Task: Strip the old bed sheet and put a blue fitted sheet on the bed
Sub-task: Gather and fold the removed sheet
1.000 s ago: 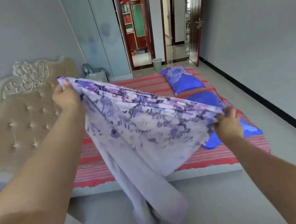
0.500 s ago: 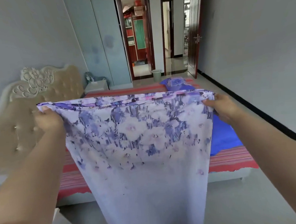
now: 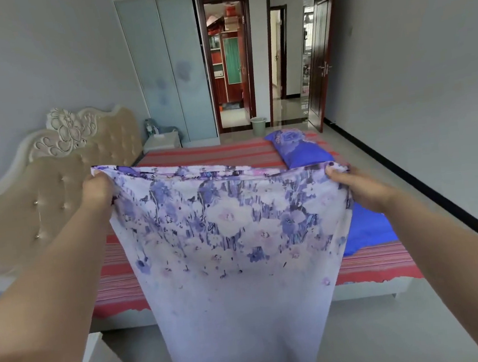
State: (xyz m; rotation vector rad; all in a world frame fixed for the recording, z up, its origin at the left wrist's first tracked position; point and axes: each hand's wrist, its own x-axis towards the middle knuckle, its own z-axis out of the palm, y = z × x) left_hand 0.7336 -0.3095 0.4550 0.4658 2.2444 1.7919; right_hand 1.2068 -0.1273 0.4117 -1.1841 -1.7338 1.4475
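Two hands, left (image 3: 96, 191) and right (image 3: 359, 185), pinch floral sheet (image 3: 231, 240) taut mid-frame, off bed (image 3: 200, 158); stripping likely done, folding next.

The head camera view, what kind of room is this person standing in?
Most likely a home bedroom: a bed with a tufted headboard, a blue pillow on it, and a tall wardrobe beside open doorways.

Thin matt cloth sheet (image 3: 231, 240); padded headboard (image 3: 58, 198), perhaps leatherette; glossy floor (image 3: 289, 111).
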